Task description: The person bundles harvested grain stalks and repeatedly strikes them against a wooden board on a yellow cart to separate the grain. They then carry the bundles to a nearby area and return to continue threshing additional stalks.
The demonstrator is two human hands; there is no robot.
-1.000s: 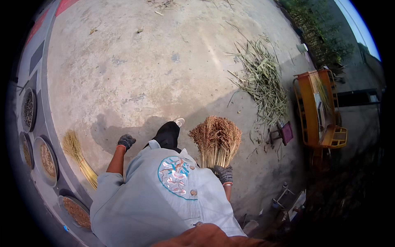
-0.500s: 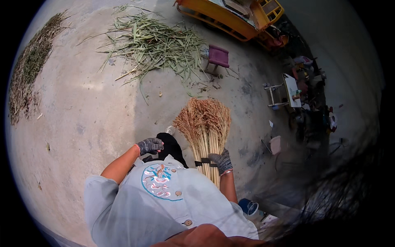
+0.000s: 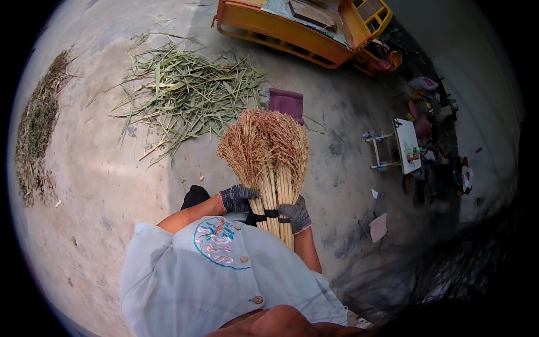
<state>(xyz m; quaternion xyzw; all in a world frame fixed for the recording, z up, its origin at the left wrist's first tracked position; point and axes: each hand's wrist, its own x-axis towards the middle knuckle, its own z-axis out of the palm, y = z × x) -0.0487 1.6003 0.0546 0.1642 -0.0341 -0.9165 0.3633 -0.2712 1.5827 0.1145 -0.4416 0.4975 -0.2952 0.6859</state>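
Note:
A bundle of sorghum stalks [image 3: 279,188] stands in front of me, its reddish-brown seed heads fanned out at the far end. Black straps [image 3: 270,214] go round the pale stems near my body. My right hand [image 3: 296,215], in a dark grey knit glove, is closed on the right side of the stems beside the straps. In a matching glove, my left hand [image 3: 238,198] is closed against the left side of the stems, just below the seed heads. Its fingertips are partly hidden by the stalks.
Cut green stalks and leaves [image 3: 191,90] lie heaped on the concrete floor [image 3: 112,146] beyond. A purple stool [image 3: 286,104] stands behind the bundle. An orange cargo cart [image 3: 281,31] is at the back, a small white table [image 3: 406,145] at right. Dry plant matter [image 3: 39,123] lines the left.
My left hand has moved right and taken hold of the bundle's left side. The bundle has shifted slightly left and farther out; my right hand still holds it. The view has shifted too.

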